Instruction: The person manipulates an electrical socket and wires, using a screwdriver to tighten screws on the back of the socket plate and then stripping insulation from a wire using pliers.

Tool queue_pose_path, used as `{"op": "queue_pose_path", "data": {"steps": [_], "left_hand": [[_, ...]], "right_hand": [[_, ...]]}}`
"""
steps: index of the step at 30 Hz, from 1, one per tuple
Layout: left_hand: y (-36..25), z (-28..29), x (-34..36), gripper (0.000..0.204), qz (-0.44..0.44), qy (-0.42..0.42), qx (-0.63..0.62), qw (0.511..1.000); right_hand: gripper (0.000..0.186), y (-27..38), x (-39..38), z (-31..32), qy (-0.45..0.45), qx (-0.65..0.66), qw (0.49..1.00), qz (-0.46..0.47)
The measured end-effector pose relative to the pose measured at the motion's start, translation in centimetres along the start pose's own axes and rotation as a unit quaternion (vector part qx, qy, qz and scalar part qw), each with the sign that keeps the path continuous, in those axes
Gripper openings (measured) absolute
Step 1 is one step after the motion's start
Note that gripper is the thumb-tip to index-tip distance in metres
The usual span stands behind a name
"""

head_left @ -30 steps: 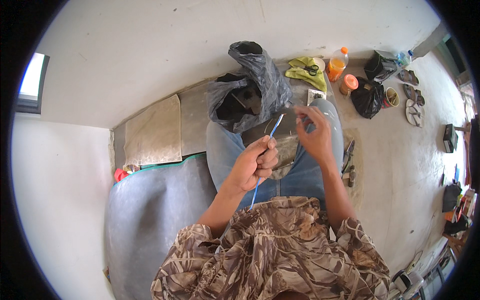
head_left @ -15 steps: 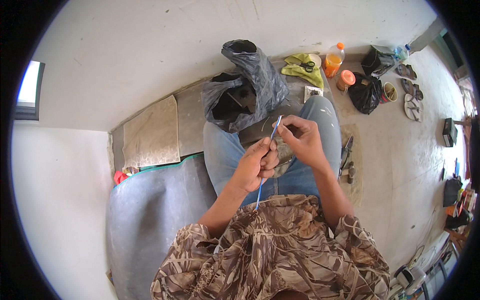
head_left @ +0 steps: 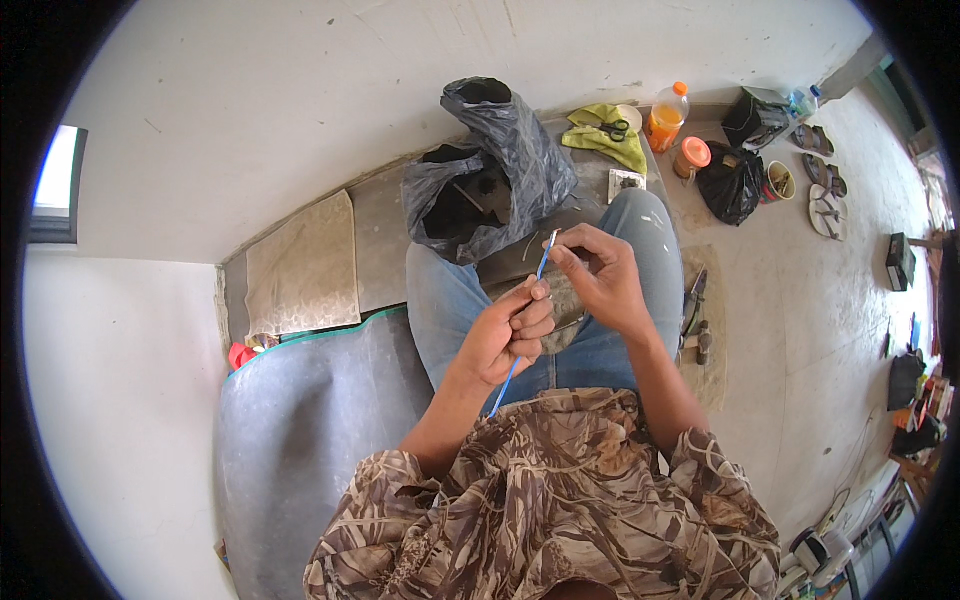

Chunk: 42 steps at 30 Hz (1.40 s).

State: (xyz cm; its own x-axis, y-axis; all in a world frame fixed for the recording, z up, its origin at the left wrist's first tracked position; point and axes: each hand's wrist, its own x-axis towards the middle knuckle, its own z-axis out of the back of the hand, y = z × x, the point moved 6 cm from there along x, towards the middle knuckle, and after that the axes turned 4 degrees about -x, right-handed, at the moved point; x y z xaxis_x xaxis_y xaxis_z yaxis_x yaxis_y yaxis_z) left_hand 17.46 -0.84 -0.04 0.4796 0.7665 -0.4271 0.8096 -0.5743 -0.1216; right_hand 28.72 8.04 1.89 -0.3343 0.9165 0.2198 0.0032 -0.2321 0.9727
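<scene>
Between my two hands runs a thin blue wire-like strand [head_left: 508, 379] with a whitish upper end. My left hand [head_left: 506, 335] is closed round it, thumb and forefinger pinching it below that end. The lower part slants out under the left hand toward my patterned shirt. At the top, my right hand [head_left: 603, 278] has thumb and forefinger pinched together at the whitish end. Both hands are above my lap, between the knees of my jeans. Just beyond them, an open black plastic bag [head_left: 540, 175] stands with dark contents only partly visible.
A yellow-green cloth [head_left: 620, 149] with black scissors lies at the far side, beside an orange drink bottle [head_left: 667, 119] and a lidded cup [head_left: 691, 157]. Right of my knee lie pliers [head_left: 692, 300] and a hammer [head_left: 704, 343]. A brown mat [head_left: 303, 262] lies at left.
The lower end of the blue strand has swung left. My left hand has shifted slightly left and down; my right hand stays pinched near the tip, moving slightly.
</scene>
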Motion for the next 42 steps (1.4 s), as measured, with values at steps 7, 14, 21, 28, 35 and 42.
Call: {"op": "queue_pose_path", "data": {"steps": [7, 14, 21, 28, 35, 42], "left_hand": [[0.0, -0.1, 0.0, 0.024, 0.015, 0.026, -0.055, 0.998], [0.5, -0.7, -0.4, 0.024, 0.016, 0.038, -0.034, 0.999], [0.5, 0.0, -0.2, 0.019, 0.014, 0.02, 0.011, 1.0], [0.6, 0.2, -0.3, 0.024, -0.134, -0.061, 0.193, 0.97], [1.0, -0.2, -0.7, 0.026, -0.046, 0.007, 0.066, 0.997], [1.7, -1.0, -1.2, 0.016, 0.1, 0.133, -0.22, 0.961]], "right_hand": [[0.01, 1.0, 0.2, 0.8, -0.07, -0.153, 0.983, 0.08], [0.018, 1.8, 0.6, 2.7, -0.185, -0.215, 0.957, 0.061], [0.017, -0.4, 0.0, 1.2, 0.023, 0.096, 0.99, -0.098], [0.015, -0.1, 0.0, 0.6, 0.031, 0.075, 0.991, -0.106], [0.01, 1.2, 0.3, 0.4, -0.027, -0.035, 0.998, 0.05], [0.012, 1.5, 1.0, 1.3, -0.054, -0.1, 0.99, 0.078]]}}
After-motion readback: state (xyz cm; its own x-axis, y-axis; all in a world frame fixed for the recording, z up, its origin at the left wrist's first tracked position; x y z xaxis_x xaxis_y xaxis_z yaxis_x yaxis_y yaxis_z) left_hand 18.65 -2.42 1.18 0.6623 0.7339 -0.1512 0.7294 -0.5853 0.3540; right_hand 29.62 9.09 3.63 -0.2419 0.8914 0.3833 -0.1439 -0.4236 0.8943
